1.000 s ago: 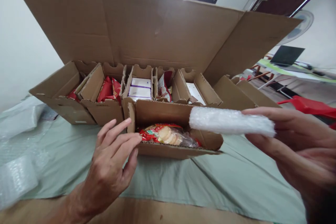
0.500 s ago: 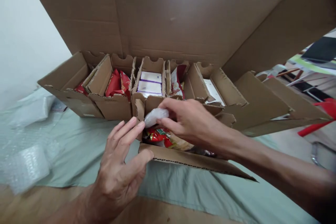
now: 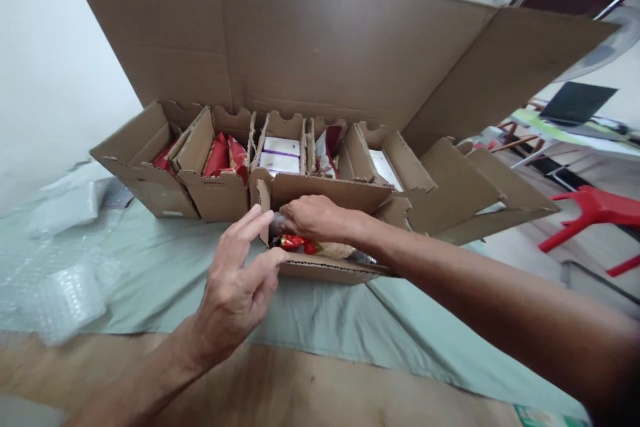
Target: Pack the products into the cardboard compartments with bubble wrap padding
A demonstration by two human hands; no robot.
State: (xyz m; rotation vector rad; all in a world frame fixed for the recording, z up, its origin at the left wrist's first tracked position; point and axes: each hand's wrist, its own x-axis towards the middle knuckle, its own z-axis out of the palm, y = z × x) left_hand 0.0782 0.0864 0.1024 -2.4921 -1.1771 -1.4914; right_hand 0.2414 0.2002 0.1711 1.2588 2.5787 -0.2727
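Your right hand (image 3: 311, 215) grips the plastic-wrapped bundle (image 3: 279, 223) inside the front carton (image 3: 327, 271), at its left end; your left hand (image 3: 237, 273) has fingers parted. Expect a light, soft, slippery bundle; pinch its middle

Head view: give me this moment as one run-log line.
right hand: in front box, at clear wrap, grip unclear | left hand: open, beside box's left end | red packet: in front box | boxes: row behind
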